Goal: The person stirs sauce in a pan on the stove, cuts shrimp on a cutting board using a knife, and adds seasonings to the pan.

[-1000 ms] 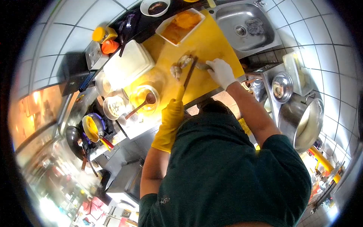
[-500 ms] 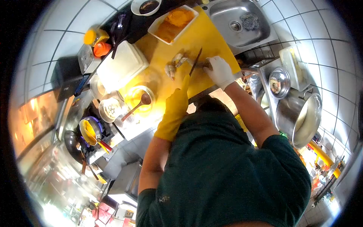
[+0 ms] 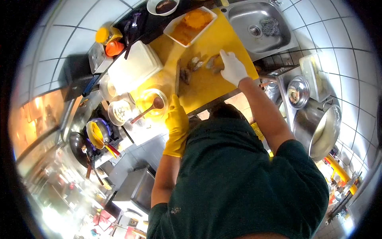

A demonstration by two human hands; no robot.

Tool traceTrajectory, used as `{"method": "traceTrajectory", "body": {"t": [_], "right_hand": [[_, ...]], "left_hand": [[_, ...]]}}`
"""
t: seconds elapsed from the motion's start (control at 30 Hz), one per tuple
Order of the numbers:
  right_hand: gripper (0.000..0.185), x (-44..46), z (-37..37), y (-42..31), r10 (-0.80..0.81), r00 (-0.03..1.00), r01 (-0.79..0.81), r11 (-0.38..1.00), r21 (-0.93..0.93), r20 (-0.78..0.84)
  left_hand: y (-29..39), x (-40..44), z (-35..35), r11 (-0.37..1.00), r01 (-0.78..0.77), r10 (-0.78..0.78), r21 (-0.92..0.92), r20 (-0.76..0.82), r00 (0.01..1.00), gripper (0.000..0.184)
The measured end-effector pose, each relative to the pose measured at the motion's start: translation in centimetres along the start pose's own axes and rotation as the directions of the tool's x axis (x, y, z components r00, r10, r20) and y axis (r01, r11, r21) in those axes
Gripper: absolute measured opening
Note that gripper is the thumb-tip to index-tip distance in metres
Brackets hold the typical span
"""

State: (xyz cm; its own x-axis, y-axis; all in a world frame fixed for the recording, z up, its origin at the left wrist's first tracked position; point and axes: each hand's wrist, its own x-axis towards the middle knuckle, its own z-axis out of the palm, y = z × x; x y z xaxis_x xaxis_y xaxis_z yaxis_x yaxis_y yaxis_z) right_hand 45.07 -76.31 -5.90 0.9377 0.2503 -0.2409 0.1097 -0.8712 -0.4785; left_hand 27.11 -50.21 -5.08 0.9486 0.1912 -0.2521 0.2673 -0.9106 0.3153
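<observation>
My left hand [image 3: 177,123], in a yellow rubber glove, grips a knife [image 3: 177,77] by its yellow handle. The blade stands along the left side of several greyish, raw-looking food pieces [image 3: 194,63] on the yellow cutting board [image 3: 207,93]. My right hand [image 3: 234,68] wears a white glove and lies over the board's right part. Its fingers are spread beside a grey-brown piece [image 3: 217,63]; whether they touch it is hard to tell. Left of the knife, a wooden spoon [image 3: 157,103] rests across a glass bowl [image 3: 147,95].
A white tray [image 3: 190,45] of orange powder sits on the board's far end. A sink [image 3: 242,18] with a scouring pad adjoins on the right. A pale lidded container [image 3: 137,65] stands left, pans [image 3: 97,133] on the stove further left. A large pot [image 3: 324,131] stands right.
The knife has moved left, from beside my right hand to the left of the food pieces. The pieces are more spread out. My right hand has shifted slightly and its fingers have spread.
</observation>
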Motion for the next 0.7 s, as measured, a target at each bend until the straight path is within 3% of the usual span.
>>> {"method": "traceTrajectory", "body": {"t": [0.07,0.1,0.17,0.27,0.33,0.47,0.57,0.7], "right_hand": [[0.072,2.1,-0.2,-0.1,-0.039,0.992,0.046,0.998,-0.05,0.118],[0.072,2.7,0.0,0.0,-0.079,0.987,0.088,0.994,-0.061,0.142],[0.073,3.5,0.2,0.1,-0.155,0.97,0.173,0.981,-0.082,0.186],[0.074,3.1,-0.9,-0.5,-0.177,0.962,0.194,0.979,-0.061,0.208],[0.078,3.4,-0.4,-0.1,-0.21,0.957,0.224,0.973,-0.049,0.2],[0.094,3.0,0.2,-1.1,-0.319,0.919,0.339,0.94,-0.047,0.231],[0.111,1.1,-1.8,-1.7,-0.302,0.914,0.33,0.942,-0.065,0.271],[0.121,-0.8,-1.5,-3.7,-0.183,0.929,0.226,0.969,-0.1,0.32]], "left_hand": [[0.8,0.8,0.3,1.0,-0.006,0.003,0.024,0.113,0.994,0.05],[0.4,1.0,1.6,0.988,-0.14,0.136,-0.063,-0.063,0.989,0.042],[0.4,1.4,2.5,0.926,-0.09,0.067,-0.367,-0.075,0.995,0.037],[-1.1,1.9,5.0,0.637,0.109,-0.154,-0.763,0.013,0.988,0.02],[-1.8,1.2,4.8,0.339,0.312,-0.214,-0.888,0.25,0.944,0.015],[-1.1,1.6,4.3,0.258,0.376,-0.229,-0.89,0.321,0.919,0.012],[-1.6,2.2,4.7,0.208,0.368,-0.185,-0.906,0.333,0.925,0.014],[-1.5,2.6,4.7,0.317,0.421,-0.166,-0.85,0.387,0.907,0.015]]}}
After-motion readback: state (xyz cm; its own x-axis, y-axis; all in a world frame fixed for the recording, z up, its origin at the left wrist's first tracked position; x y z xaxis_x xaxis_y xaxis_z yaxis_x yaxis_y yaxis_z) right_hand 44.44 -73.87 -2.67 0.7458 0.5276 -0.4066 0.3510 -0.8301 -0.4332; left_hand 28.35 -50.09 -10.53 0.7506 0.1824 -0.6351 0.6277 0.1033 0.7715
